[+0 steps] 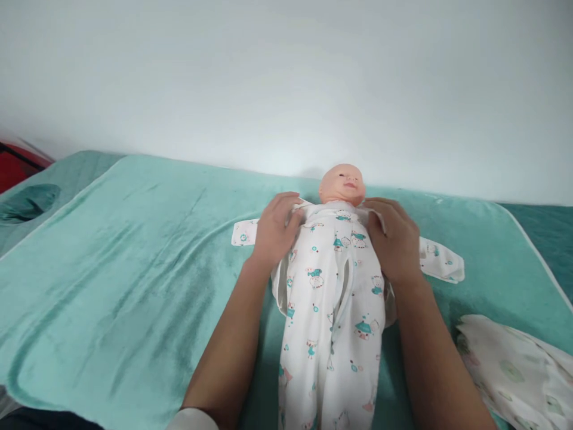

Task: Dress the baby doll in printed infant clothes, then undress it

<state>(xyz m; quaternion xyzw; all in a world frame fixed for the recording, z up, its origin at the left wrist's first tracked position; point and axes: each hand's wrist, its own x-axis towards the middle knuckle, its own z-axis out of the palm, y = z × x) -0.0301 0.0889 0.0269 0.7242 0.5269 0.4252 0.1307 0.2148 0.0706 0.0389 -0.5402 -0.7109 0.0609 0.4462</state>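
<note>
A baby doll [342,185] lies on its back on a teal blanket [125,257], head toward the wall. It wears a white printed romper [331,298] with small teal and pink figures. My left hand [275,230] rests on the doll's shoulder at the left, fingers curled onto the romper's collar. My right hand [394,242] lies on the other shoulder, fingers bent over the fabric near the neck. Both sleeves stick out flat to the sides beyond my hands.
A second pale printed cloth [514,370] lies bunched at the lower right on the blanket. A white wall stands right behind the doll's head. A red object [18,164] shows at the far left edge.
</note>
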